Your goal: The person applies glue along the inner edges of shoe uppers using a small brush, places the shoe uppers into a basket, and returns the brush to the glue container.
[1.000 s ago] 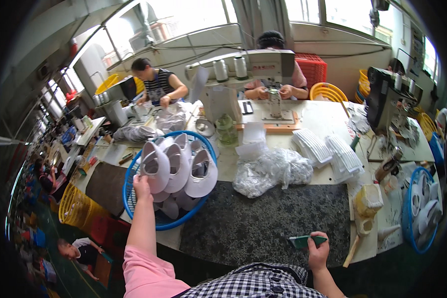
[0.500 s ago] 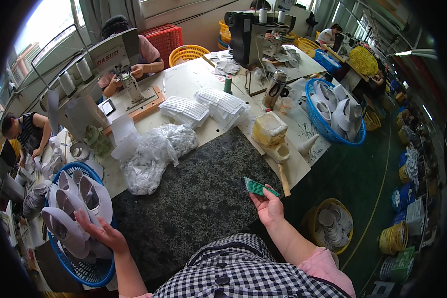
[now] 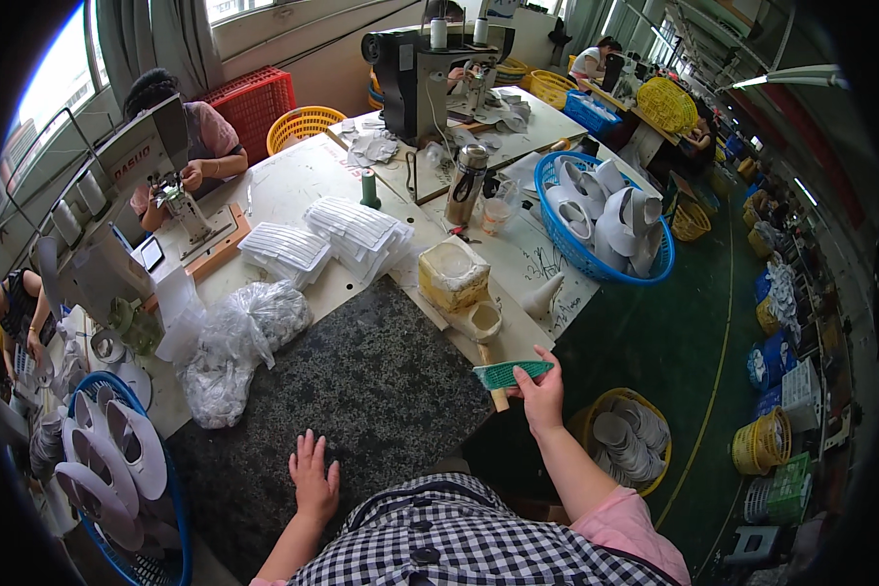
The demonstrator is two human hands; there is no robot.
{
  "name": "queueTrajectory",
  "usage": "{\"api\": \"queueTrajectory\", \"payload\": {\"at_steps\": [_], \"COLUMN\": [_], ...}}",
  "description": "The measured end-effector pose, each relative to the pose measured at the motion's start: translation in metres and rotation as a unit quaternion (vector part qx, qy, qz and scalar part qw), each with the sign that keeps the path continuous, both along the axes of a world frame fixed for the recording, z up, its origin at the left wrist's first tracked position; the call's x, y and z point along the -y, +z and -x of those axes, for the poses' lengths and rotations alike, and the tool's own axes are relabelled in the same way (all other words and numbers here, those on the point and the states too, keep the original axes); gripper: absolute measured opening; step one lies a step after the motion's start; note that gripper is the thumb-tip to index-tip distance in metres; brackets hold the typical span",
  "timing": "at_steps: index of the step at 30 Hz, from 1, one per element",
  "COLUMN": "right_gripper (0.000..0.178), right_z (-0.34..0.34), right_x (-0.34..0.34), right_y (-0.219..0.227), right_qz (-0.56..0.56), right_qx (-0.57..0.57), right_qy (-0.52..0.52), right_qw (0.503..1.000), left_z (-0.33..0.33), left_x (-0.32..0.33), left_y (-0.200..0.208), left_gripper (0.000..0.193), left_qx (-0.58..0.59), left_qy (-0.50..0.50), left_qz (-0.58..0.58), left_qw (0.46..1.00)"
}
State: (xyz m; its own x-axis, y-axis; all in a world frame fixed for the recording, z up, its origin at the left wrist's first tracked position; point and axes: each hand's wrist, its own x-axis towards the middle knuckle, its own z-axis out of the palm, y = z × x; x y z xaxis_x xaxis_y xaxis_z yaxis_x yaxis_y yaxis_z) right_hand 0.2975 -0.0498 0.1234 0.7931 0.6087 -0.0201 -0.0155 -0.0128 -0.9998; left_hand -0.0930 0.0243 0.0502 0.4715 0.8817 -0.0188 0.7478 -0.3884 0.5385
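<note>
right hand point(image 3: 542, 398) in the middle of the frame pinches a green strip point(image 3: 511, 373) lying sideways, pointing left. left hand point(image 3: 313, 477) lies open and flat on the dark mat point(image 3: 361, 391), lower left of the strip.

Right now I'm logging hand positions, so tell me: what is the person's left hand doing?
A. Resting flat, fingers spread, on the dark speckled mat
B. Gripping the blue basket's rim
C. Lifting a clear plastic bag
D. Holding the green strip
A: the left hand lies palm down with fingers spread on the dark speckled mat, holding nothing, while the right hand pinches the green strip at the table's edge.
</note>
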Motion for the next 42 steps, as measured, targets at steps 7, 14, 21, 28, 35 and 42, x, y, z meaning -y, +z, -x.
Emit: {"api": "queueTrajectory", "payload": {"at_steps": [7, 14, 21, 28, 35, 42], "right_gripper": [0.026, 0.035, 0.025, 0.004, 0.006, 0.006], "right_z": [-0.083, -0.118, -0.113, -0.113, -0.132, -0.143], "right_x": [-0.052, -0.094, -0.119, -0.124, -0.119, -0.122], "right_y": [0.012, 0.007, -0.004, -0.042, -0.035, -0.026], "right_qz": [0.032, -0.079, -0.128, -0.121, -0.17, -0.166], "right_qx": [0.368, 0.479, 0.616, 0.706, 0.691, 0.679], "right_qy": [0.138, 0.309, 0.475, 0.516, 0.547, 0.568], "right_qw": [0.919, 0.818, 0.615, 0.469, 0.441, 0.436], "left_z": [-0.056, -0.169, -0.342, -0.404, -0.404, -0.401], "left_x": [0.023, -0.017, -0.15, -0.176, -0.181, -0.18], "left_y": [-0.036, 0.005, 0.071, 0.054, 0.048, 0.048], "left_gripper": [0.085, 0.082, 0.069, 0.056, 0.056, 0.055], "left_qx": [-0.174, -0.039, 0.101, -0.098, -0.076, -0.079], "left_qy": [-0.019, 0.131, -0.057, -0.07, -0.076, -0.08], "left_qz": [0.066, -0.058, -0.159, -0.143, -0.162, -0.166], "left_qw": [0.982, 0.989, 0.98, 0.982, 0.981, 0.98]}}
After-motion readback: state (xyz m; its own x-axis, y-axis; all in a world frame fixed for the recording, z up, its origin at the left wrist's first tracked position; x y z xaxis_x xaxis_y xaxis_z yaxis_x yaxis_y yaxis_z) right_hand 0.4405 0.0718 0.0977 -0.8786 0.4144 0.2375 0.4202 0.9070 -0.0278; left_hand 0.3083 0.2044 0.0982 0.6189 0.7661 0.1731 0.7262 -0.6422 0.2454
